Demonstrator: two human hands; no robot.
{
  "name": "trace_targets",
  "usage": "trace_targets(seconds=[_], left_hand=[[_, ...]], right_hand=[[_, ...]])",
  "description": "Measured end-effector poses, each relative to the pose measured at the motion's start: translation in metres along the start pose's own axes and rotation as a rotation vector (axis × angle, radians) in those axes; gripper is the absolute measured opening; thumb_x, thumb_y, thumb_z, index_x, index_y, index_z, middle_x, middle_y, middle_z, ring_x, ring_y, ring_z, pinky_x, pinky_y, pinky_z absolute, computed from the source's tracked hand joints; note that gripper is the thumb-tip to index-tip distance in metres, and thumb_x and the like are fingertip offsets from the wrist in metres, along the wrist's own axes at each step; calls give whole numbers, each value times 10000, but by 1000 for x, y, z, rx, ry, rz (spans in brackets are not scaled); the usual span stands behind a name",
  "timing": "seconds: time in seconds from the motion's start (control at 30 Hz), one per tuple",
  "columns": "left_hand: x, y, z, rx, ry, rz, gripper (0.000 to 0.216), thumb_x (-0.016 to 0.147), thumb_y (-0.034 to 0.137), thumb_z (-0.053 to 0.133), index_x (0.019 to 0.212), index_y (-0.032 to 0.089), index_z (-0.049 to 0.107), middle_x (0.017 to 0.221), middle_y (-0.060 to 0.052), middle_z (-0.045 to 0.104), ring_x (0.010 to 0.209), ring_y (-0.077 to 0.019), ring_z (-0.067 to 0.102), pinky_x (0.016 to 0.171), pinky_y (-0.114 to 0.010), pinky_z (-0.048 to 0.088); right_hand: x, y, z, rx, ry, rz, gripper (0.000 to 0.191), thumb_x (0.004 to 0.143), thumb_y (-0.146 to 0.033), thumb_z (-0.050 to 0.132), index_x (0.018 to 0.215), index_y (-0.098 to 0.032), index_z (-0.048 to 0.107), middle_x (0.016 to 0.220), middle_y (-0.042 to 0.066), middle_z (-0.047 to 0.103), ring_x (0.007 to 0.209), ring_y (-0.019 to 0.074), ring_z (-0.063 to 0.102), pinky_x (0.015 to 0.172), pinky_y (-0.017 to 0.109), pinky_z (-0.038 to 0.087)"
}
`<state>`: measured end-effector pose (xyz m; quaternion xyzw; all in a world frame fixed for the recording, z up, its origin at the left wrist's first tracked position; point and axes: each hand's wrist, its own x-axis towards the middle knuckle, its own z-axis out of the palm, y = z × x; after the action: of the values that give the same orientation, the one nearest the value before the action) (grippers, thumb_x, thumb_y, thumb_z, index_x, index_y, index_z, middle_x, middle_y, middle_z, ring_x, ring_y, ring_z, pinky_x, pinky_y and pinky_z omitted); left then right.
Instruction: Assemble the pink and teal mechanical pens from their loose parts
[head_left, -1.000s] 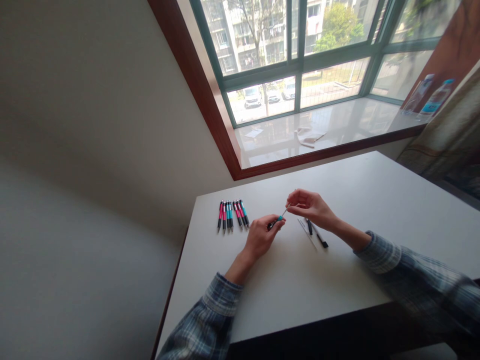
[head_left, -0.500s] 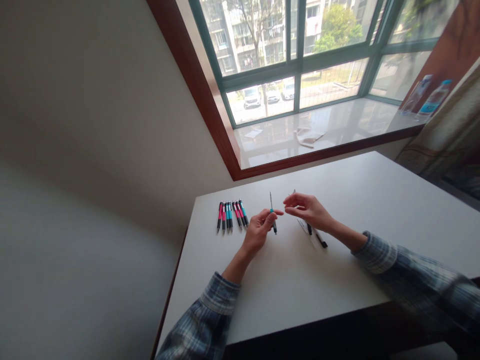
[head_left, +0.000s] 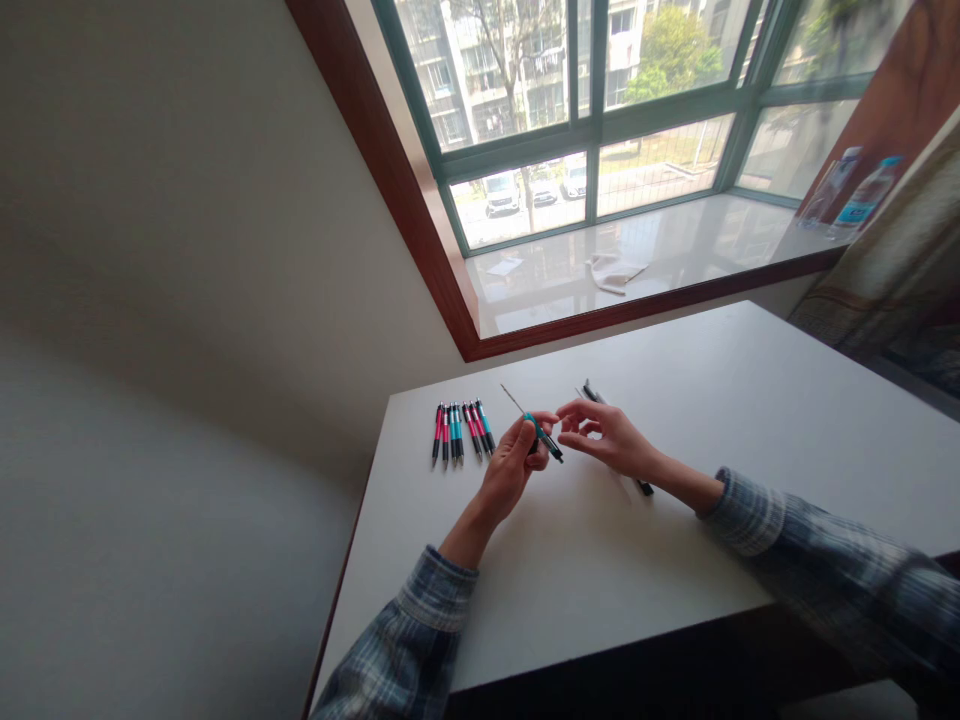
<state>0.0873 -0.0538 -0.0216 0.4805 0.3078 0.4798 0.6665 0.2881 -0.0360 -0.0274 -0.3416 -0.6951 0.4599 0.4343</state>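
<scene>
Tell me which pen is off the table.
The teal pen in the left hand, tilted with its thin refill sticking out. The other pens lie in a row on the table.

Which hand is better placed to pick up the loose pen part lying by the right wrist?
Right, probably. The right hand hovers just beside the black pen part on the table, fingers free, while the left hand grips the teal pen.

Both arms wear long sleeves of a blue-grey plaid with pale crossing lines; behind the left hand (head_left: 512, 468) the cuff sits well back, forearm bare; behind the right hand (head_left: 611, 440) the same plaid cuff ends nearer the wrist; both hands ungloved.
</scene>
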Motion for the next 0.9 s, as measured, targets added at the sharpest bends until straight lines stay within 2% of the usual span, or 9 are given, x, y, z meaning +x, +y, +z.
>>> trace_targets(seconds=[0.1,0.23,0.47,0.53,0.6,0.67,0.73,0.8,0.9], left_hand=[[-1,-1,-2,46,-65,-3,479,945,610,612,1141,182,702,897,-14,486,593,-50,309,547,-229,201],[-2,-1,-3,131,-157,-65,518,962,624,573,1162,161,689,680,44,361,586,-79,278,563,-235,194],[-5,2,2,262,-222,-88,520,956,616,581,1132,150,734,812,-20,510,642,-95,356,589,-228,300],[-6,2,2,311,-216,-70,511,964,605,574,1133,155,747,927,-69,601,718,-121,448,663,-246,392],[-6,2,1,324,-200,-36,487,965,592,581,1116,166,762,1126,-119,646,891,-177,544,802,-295,467],[-5,1,0,281,-152,-11,456,963,577,596,1092,177,772,1303,-142,620,1076,-235,571,920,-345,484],[-3,0,-3,201,-85,-6,445,959,570,607,1077,173,770,1380,-156,592,1168,-269,572,969,-376,486],[-1,-2,-6,135,-18,-7,456,951,575,619,1064,155,757,1325,-166,622,1129,-263,609,963,-380,492],[1,-5,-11,130,51,-1,462,952,576,620,1040,136,725,997,-102,675,886,-186,641,866,-329,494]], right_hand=[[0,-1,-1,-34,45,-63,267,899,-436,742,1081,-241,730,954,48,724,882,198,671,720,320,534],[0,-1,-2,-101,49,-156,209,896,-421,757,1010,-247,772,1050,76,709,934,219,651,747,349,529],[-1,3,1,-167,9,-178,212,880,-443,778,917,-235,785,1027,79,682,984,246,632,871,409,519],[-1,2,2,-143,9,-150,236,881,-461,772,904,-226,785,1004,78,675,940,230,632,834,387,524],[0,-1,1,-82,15,-111,262,891,-480,753,912,-221,782,998,76,683,916,217,641,819,369,532],[2,-3,-2,1,53,-70,282,899,-495,738,944,-219,774,1010,76,707,941,221,663,827,361,543],[4,-2,-6,81,137,-30,298,891,-505,741,968,-218,762,1027,75,735,992,236,681,857,367,550],[7,0,-12,158,232,17,310,873,-508,760,981,-218,753,1039,74,755,997,239,691,874,373,552],[11,4,-23,296,332,92,334,824,-504,811,989,-220,751,1018,70,775,943,223,702,849,363,560]])
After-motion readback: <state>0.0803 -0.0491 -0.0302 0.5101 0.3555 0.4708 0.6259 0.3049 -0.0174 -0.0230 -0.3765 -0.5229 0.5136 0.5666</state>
